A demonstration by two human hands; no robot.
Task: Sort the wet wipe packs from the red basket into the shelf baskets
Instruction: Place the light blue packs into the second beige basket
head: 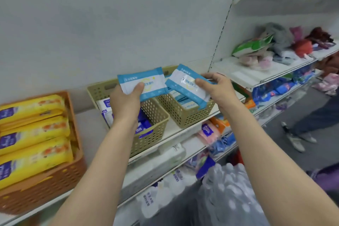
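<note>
the person has a light blue and white wet wipe pack in each hand. the left hand (126, 97) pinches one pack (143, 83), thumb on the front, above a tan basket (156, 126) with dark blue packs (145, 128) in it. the right hand (216, 88) grips the second pack (187, 84) tilted, right over the other tan basket (190, 115), which already has matching light blue packs (185, 102) standing inside. off to the left of the left hand there's an orange basket (55, 185) full of yellow packs (34, 130)
</note>
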